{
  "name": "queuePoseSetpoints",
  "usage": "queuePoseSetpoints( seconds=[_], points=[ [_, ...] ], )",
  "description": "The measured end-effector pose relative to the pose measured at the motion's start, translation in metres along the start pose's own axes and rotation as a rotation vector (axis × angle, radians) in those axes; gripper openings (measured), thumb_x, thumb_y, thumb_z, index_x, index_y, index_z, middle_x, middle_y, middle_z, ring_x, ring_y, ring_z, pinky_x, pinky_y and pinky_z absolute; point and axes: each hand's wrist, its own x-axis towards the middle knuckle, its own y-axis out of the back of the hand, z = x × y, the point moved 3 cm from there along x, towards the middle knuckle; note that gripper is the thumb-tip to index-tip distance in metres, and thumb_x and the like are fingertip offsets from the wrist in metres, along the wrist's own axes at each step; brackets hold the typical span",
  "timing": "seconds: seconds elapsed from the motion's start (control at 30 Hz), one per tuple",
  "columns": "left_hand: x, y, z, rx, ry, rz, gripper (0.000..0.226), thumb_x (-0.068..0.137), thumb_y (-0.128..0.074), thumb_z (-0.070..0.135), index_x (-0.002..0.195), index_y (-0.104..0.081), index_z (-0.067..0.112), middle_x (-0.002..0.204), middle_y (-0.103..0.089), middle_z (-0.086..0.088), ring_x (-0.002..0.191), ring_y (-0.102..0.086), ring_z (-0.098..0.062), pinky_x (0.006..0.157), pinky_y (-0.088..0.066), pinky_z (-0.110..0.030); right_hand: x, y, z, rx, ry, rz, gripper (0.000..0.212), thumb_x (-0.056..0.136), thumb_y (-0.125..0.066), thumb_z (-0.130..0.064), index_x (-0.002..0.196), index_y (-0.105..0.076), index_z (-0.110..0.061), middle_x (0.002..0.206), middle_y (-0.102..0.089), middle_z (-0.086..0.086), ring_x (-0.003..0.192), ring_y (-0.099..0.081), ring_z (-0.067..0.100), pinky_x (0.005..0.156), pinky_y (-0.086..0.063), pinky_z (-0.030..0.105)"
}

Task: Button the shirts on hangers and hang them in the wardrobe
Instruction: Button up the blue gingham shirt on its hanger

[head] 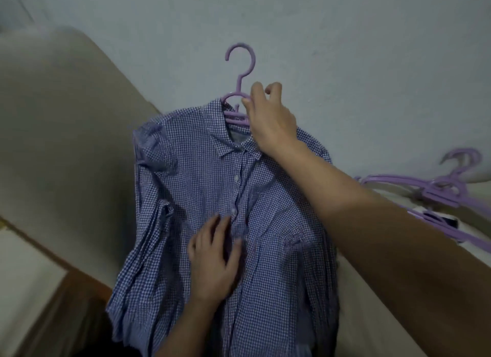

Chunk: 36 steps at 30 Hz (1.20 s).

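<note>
The right hand [268, 122] is gripping the purple hanger [239, 85] at upper centre, fingers curled. The left hand [212, 261] is lying flat, fingers loosely spread, on the checked shirt [186, 176] mid-frame.

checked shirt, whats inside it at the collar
A purple hanger: its hook and upper bars show at the collar. Its arms are hidden by the checked shirt and partly the right hand.

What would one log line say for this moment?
right hand: holds hanger | left hand: rests on shirt | spare hangers: lying at right
</note>
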Motion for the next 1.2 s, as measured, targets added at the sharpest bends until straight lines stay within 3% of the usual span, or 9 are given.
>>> queuePoseSetpoints(
  seconds=[0.2,0.43,0.53,0.63,0.77,0.83,0.93,1.03,1.2],
  points=[
    [0.004,0.140,0.053,-0.169,0.000,0.556,0.060,0.093,-0.060,0.033,0.147,-0.043,0.015,0.159,-0.028,-0.008,0.144,-0.027,-0.028,0.106,-0.032,-0.059,-0.019,0.128,-0.036,0.062,0.140,0.490,0.033,0.101,-0.041,-0.036,0.108,-0.055,-0.006,0.107,-0.052,0.013,0.075,-0.054,0.029,0.058,-0.049,0.042],
    [0.006,0.260,0.101,-0.250,-0.130,0.880,0.076,0.088,-0.066,0.038,0.152,-0.035,0.010,0.159,-0.030,-0.018,0.146,-0.027,-0.022,0.116,-0.006,-0.022,-0.066,0.241,-0.051,-0.020,0.175,0.716,0.030,0.099,-0.045,-0.032,0.102,-0.058,-0.006,0.102,-0.055,0.013,0.082,-0.054,0.028,0.067,-0.047,0.042],
    [0.022,0.269,0.109,-0.904,0.017,0.571,0.086,0.079,-0.070,0.052,0.150,-0.039,0.015,0.151,-0.045,-0.011,0.142,-0.044,-0.025,0.119,-0.032,-0.035,-0.090,0.296,-0.041,-0.066,0.175,0.689,0.028,0.099,-0.045,-0.033,0.104,-0.055,-0.007,0.104,-0.054,0.010,0.077,-0.051,0.024,0.056,-0.041,0.034],
    [0.027,0.263,0.129,-1.513,0.122,0.011,0.046,0.092,-0.059,0.052,0.117,-0.070,0.015,0.116,-0.072,-0.002,0.112,-0.069,-0.024,0.092,-0.056,-0.037,-0.102,0.337,-0.031,-0.143,0.178,0.691,0.029,0.099,-0.045,-0.036,0.104,-0.055,-0.009,0.105,-0.054,0.007,0.070,-0.042,0.017,0.054,-0.035,0.030],
    [0.004,0.245,0.192,-1.411,-0.048,-0.480,0.040,0.092,-0.062,0.033,0.057,-0.074,0.017,0.053,-0.063,0.007,0.051,-0.063,-0.010,0.054,-0.055,-0.017,-0.133,0.404,0.002,-0.269,0.104,0.724,0.029,0.093,-0.047,-0.039,0.099,-0.054,-0.011,0.099,-0.055,0.006,0.067,-0.043,0.019,0.056,-0.033,0.030],
    [-0.005,0.234,0.219,-1.339,-0.115,-0.676,0.018,0.074,-0.071,0.027,0.066,-0.079,0.012,0.063,-0.071,0.002,0.058,-0.070,-0.014,0.056,-0.058,-0.022,-0.152,0.430,0.026,-0.303,0.016,0.720,0.027,0.089,-0.049,-0.038,0.097,-0.053,-0.013,0.097,-0.055,0.005,0.067,-0.043,0.021,0.058,-0.031,0.030],
    [-0.005,0.212,0.247,-1.166,-0.223,-0.775,0.060,0.055,-0.094,0.032,0.104,-0.077,0.001,0.108,-0.075,-0.019,0.094,-0.074,-0.029,0.077,-0.062,-0.035,-0.189,0.460,0.066,-0.369,-0.115,0.695,0.027,0.085,-0.049,-0.038,0.098,-0.051,-0.014,0.098,-0.056,0.006,0.072,-0.049,0.028,0.060,-0.033,0.033],
    [-0.015,0.184,0.271,-1.045,-0.241,-0.752,0.077,0.034,-0.101,0.043,0.094,-0.078,0.000,0.106,-0.074,-0.025,0.092,-0.074,-0.033,0.076,-0.062,-0.034,-0.227,0.487,0.100,-0.437,-0.228,0.675,0.029,0.084,-0.050,-0.038,0.101,-0.050,-0.015,0.101,-0.057,0.007,0.079,-0.054,0.033,0.065,-0.037,0.035],
    [-0.030,0.145,0.302,-1.110,-0.205,-0.593,0.040,0.061,-0.091,0.035,0.090,-0.080,0.010,0.095,-0.077,-0.017,0.082,-0.074,-0.029,0.071,-0.062,-0.032,-0.269,0.523,0.138,-0.337,-0.435,0.807,0.027,0.086,-0.053,-0.040,0.103,-0.052,-0.020,0.097,-0.058,-0.003,0.082,-0.055,0.021,0.070,-0.042,0.037]
  ],
)
